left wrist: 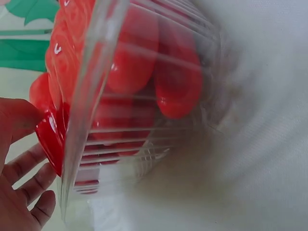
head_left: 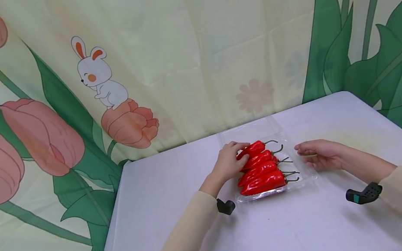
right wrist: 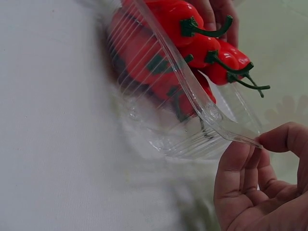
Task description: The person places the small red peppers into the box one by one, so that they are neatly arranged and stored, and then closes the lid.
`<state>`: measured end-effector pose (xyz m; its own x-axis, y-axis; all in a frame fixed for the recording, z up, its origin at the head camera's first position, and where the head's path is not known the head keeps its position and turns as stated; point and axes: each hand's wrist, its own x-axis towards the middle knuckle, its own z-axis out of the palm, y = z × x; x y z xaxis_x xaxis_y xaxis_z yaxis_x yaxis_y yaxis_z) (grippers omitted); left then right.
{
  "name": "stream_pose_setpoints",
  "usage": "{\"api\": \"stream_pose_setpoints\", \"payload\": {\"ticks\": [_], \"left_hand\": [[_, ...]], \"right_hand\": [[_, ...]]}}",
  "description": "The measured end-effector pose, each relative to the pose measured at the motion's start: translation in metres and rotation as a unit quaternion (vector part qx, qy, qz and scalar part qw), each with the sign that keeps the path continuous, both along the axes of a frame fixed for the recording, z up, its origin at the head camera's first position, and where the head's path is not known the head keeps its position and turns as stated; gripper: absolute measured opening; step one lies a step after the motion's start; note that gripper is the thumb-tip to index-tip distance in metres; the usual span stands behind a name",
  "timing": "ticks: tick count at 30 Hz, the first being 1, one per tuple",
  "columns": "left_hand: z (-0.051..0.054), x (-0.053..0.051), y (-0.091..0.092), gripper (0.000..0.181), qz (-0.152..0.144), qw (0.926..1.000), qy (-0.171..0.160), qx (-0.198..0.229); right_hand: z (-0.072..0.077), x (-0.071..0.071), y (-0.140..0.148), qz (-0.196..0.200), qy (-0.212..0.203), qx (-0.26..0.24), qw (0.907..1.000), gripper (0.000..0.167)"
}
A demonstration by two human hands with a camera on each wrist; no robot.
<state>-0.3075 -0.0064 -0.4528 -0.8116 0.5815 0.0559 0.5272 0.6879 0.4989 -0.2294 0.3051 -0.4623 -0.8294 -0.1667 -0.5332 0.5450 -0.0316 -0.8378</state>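
Observation:
Several glossy red peppers with green stems lie side by side, heaped above the rim of a clear plastic box. The stems point right. My left hand reaches over the box's left side and grips the tip end of a red pepper at the far side of the heap. Thumb and fingers lie on either side of it; the lower fingers are spread. At the box's right side, my right hand pinches the rim's corner between thumb and fingers. More peppers show through the ribbed wall.
The box's clear lid lies folded open at the back, against the curtain printed with tulips and a rabbit. A white cloth covers the table. Each wrist carries a black camera mount.

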Motion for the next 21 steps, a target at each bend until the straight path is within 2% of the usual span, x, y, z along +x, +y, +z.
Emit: {"api": "stream_pose_setpoints", "payload": {"ticks": [4, 10, 14, 18, 21], "left_hand": [[-0.002, -0.002, -0.004, 0.038, 0.013, 0.9995, -0.02, 0.022], [-0.002, -0.005, -0.013, 0.032, 0.026, 0.9979, -0.017, 0.057], [-0.003, -0.01, -0.02, 0.028, 0.053, 0.9941, -0.018, 0.093], [-0.007, -0.016, -0.027, 0.025, 0.099, 0.9853, -0.033, 0.136], [-0.01, -0.021, -0.031, 0.022, 0.144, 0.971, -0.056, 0.182]], "right_hand": [[0.0, 0.0, 0.002, 0.001, -0.001, -0.004, 1.0, 0.044], [-0.001, -0.002, 0.001, -0.001, -0.004, -0.006, 1.0, 0.046], [-0.001, -0.002, 0.001, -0.003, -0.006, -0.01, 0.9999, 0.047], [-0.001, 0.0, 0.002, -0.011, -0.011, -0.026, 0.9995, 0.038], [-0.001, 0.0, 0.002, -0.018, -0.011, -0.033, 0.9993, 0.034]]}}
